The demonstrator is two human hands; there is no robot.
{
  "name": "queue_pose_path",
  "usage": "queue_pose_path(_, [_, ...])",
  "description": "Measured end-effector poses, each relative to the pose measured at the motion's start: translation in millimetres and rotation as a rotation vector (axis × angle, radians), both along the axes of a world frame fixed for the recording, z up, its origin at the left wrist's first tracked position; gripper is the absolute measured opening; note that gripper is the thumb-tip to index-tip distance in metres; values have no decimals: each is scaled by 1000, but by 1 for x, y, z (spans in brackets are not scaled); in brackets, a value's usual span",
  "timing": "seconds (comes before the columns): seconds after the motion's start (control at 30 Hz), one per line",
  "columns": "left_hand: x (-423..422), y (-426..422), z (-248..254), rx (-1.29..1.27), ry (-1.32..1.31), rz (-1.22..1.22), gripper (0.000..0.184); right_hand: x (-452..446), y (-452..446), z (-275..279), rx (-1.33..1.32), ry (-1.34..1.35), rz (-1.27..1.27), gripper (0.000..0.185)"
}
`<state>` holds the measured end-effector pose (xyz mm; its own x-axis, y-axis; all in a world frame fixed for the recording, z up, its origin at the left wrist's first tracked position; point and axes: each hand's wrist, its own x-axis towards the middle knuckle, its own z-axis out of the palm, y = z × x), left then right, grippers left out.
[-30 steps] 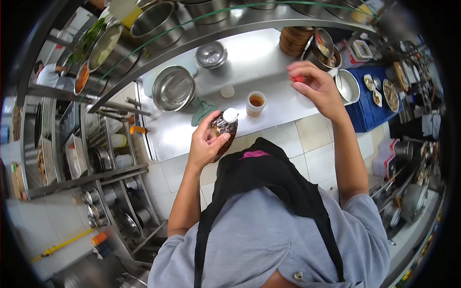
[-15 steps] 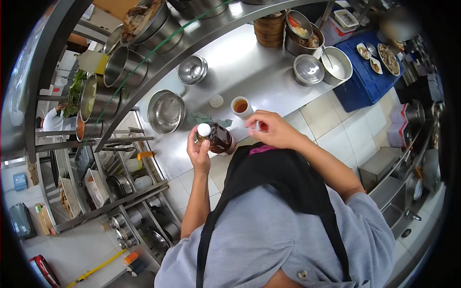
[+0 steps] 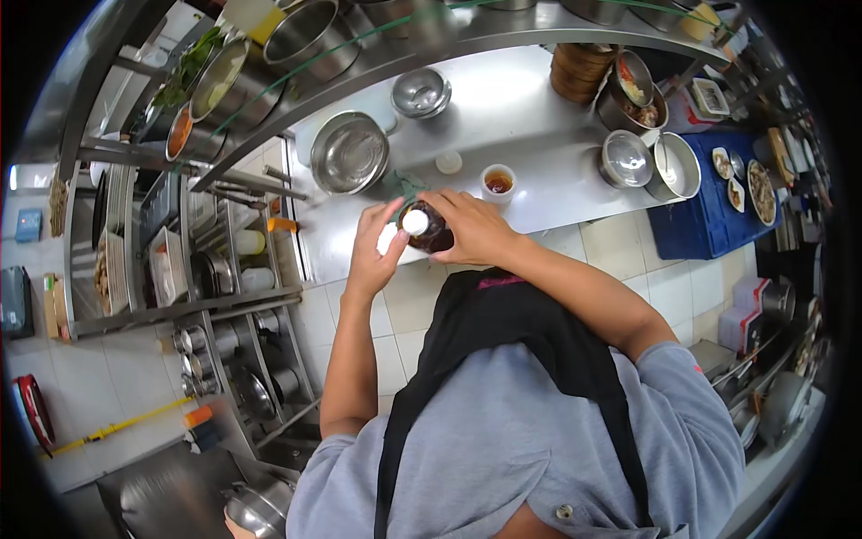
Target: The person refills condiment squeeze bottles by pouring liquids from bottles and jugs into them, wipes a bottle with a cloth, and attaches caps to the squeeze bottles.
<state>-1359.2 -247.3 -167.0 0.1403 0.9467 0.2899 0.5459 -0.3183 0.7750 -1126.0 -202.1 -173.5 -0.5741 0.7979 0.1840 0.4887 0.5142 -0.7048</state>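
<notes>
Right hand (image 3: 478, 226): now on the bottle, whereas half a second ago it is apart from it, beside the cup, pinching a small red piece; fingers half curled around the bottle's 3 o'clock side. Whether the red piece is in there, I cannot tell.
Left hand (image 3: 366, 250): holds the bottle as before, thumb and fingers bent around its 9 o'clock side.
Bottle (image 3: 433, 235): one, between the two hands at the near edge of the surface (image 3: 561, 172); dark, glossy, rounded, more covered by fingers than before. Its white cap (image 3: 415, 223) is on.
Cup (image 3: 496, 183): one, at 2 o'clock from the bottle, pale, round, with amber-brown liquid inside.
Lid (image 3: 448, 162): one, just past 12 o'clock, small white disc lying flat.
Cloth (image 3: 406, 183): one, at 11 o'clock, green, crumpled.
Large bowl (image 3: 349, 153): one, between 10 and 11 o'clock, shiny round metal.
Small bowls (image 3: 420, 92): at 12 o'clock, nested metal; count unclear.
Steamer (image 3: 579, 76): one stack, between 1 and 2 o'clock, brown, round, ridged.
Blue box (image 3: 696, 232): one, at 3 o'clock, carrying two small white dishes (image 3: 735, 196) and one bigger platter (image 3: 761, 193) of food.
</notes>
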Motion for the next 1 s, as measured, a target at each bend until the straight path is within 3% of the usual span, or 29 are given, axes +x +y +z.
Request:
queue_pose_path(0.2, [17,-16,49,183,220,73,19,-9,0,8,19,-28,-20,86])
queue_pose_path(0.23, [20,-16,55,192,216,64,19,-9,0,11,-2,-41,-25,84])
queue_pose_path(0.3, [30,-10,63,290,542,66,17,-13,-1,-3,19,17,-34,78])
queue_pose_path(0.4, [31,-7,64,341,645,64,16,-23,-1,-26,27,214,-31,74])
queue_pose_path(0.47, [33,-5,67,336,737,4,11,-22,-4,-18,19,161,-72,66])
queue_pose_path(0.6, [27,6,76,-89,503,16,15,-20,-12,-14,62,-4,-90,88])
queue_pose_path(0.67, [3,23,55,-281,327,2,15,-23,-9,-21,76,1,-88,92])
queue_pose_path(0.73, [-23,41,41,-276,339,-129,15,-20,-11,-19,62,17,-71,93])
queue_pose_path(0.77, [9,35,101,-567,544,-178,34,-20,-10,-20,52,3,-65,93])
queue_pose_path(0.83, [11,43,111,-321,636,-349,22,-21,-8,-24,59,39,-49,94])
queue_pose_path(1.0, [14,60,125,-70,788,-592,14,-25,-4,-27,71,19,-31,97])
